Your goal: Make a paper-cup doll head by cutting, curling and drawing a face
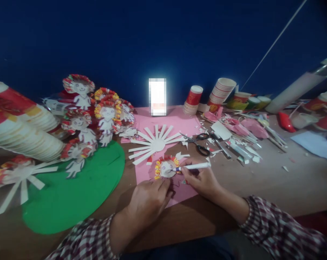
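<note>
My right hand (200, 180) is closed round a white marker (194, 166), its tip at the face of a small paper doll (167, 169) with curled red and yellow hair. The doll lies on pink paper (179, 122). At the doll's lower edge is my left hand (151, 196), fingers pressed together and bent down over its lower part, which is mostly hidden. Just behind the doll is a white cut-paper fan shape (158, 145) with radiating strips. Black-handled scissors (202, 144) lie to the right of it.
A green paper sheet (98, 184) lies at left, with finished-looking paper dolls (107, 113) and stacked paper cups (22, 135) around it. More cups (223, 92) stand at the back right. Paper scraps and a cutter (221, 146) lie right of the scissors. A bright pixelated rectangle (157, 96) is at the back.
</note>
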Available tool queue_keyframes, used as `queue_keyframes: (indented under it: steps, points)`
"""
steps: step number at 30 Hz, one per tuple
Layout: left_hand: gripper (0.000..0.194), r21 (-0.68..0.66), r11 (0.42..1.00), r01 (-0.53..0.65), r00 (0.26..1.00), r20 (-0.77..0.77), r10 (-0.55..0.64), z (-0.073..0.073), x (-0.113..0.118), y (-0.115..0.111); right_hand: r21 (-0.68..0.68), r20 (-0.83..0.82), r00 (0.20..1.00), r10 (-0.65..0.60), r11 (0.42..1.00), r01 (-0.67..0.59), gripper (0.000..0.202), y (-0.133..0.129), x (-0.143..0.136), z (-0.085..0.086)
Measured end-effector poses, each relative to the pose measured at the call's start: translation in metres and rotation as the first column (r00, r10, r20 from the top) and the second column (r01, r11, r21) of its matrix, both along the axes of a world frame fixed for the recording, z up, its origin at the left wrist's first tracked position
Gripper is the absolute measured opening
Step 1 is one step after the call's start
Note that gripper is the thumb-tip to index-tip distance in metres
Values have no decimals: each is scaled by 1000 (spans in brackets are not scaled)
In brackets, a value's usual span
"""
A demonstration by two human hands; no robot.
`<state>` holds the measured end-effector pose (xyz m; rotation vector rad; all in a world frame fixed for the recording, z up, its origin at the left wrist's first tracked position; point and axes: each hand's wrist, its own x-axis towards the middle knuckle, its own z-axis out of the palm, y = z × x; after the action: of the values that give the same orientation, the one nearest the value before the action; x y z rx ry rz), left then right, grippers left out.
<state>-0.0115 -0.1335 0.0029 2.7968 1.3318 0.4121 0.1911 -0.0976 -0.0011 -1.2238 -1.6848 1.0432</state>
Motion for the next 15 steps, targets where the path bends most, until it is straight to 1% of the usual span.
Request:
queue_keyframes:
  steps: [7, 12, 15]
  points:
    - [14, 28, 1000, -11, 1000, -21, 11, 2, -1, -1, 11, -9, 1000, 7, 1000, -7, 10, 0, -1, 3]
    - [14, 1, 1000, 3, 1000, -13, -3, 1, 1, 1, 36, -31, 997, -68, 997, 69, 11, 0, -2, 5]
    - [14, 10, 1000, -3, 1000, -15, 3, 0, 1, 2, 41, -23, 998, -62, 997, 63, 11, 0, -2, 5]
